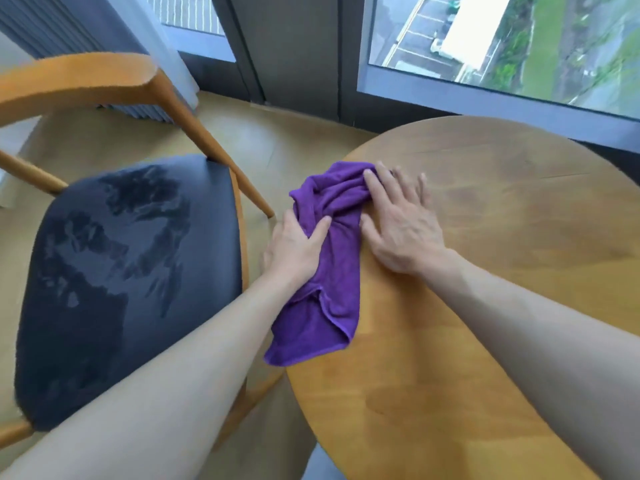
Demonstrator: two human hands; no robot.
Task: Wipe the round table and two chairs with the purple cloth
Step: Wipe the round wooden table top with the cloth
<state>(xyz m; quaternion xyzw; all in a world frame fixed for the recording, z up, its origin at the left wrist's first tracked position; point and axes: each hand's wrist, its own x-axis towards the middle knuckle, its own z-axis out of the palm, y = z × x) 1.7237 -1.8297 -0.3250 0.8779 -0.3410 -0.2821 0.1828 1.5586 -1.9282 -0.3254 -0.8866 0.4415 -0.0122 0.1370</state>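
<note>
The purple cloth [332,258] lies bunched along the left edge of the round wooden table [502,271], its lower end hanging over the rim. My left hand [294,249] holds the cloth's left side at the table's edge, thumb on top of the fabric and fingers hidden beneath. My right hand [398,223] lies flat with straight fingers, partly on the cloth's upper right and partly on the bare tabletop. A wooden chair with a dark padded seat [131,271] stands to the left of the table; wet streaks show on its seat.
Large windows with dark frames [291,57] run behind the table and chair. A grey curtain [79,26] hangs at the back left. Light wooden floor [277,133] shows between chair and table.
</note>
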